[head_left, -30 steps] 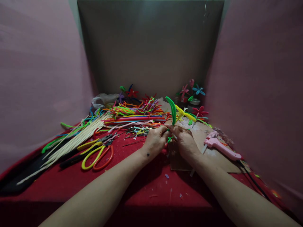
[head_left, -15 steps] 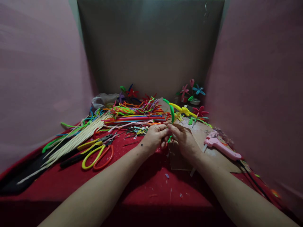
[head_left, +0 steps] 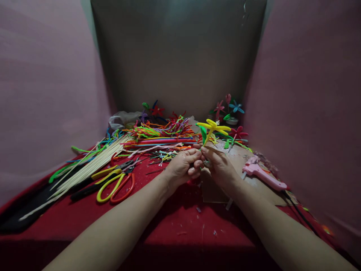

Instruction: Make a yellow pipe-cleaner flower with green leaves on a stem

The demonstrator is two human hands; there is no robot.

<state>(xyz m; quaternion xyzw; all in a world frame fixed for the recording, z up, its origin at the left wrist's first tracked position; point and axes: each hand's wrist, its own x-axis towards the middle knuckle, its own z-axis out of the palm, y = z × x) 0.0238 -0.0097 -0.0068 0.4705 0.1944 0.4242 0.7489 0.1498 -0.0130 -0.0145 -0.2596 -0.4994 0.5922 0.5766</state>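
Note:
A yellow pipe-cleaner flower point(head_left: 213, 126) stands up above my fingertips, its stem leaning to the right. Beside that stem rises a green pipe-cleaner leaf point(head_left: 203, 134). My right hand point(head_left: 219, 165) pinches the lower stem between thumb and fingers. Closed against it from the other side, my left hand point(head_left: 183, 164) also has its thumb and fingertips at the stem. The fingers cover the place where leaf and stem meet, and most of the lower stem is hidden. Both hands are raised over the red cloth point(head_left: 175, 218).
Pliers point(head_left: 97, 182), scissors with yellow and red handles point(head_left: 122, 188) and wooden sticks point(head_left: 87, 165) lie left. Loose pipe cleaners point(head_left: 166, 130) are heaped behind my hands. On the right, a pink glue gun point(head_left: 263, 173) rests on cardboard point(head_left: 216, 190). Finished flowers point(head_left: 236, 107) stand at the back.
The flower has turned to show its petals more from the side, and the green leaf now sits closer along the stem. My hands stay together in nearly the same place.

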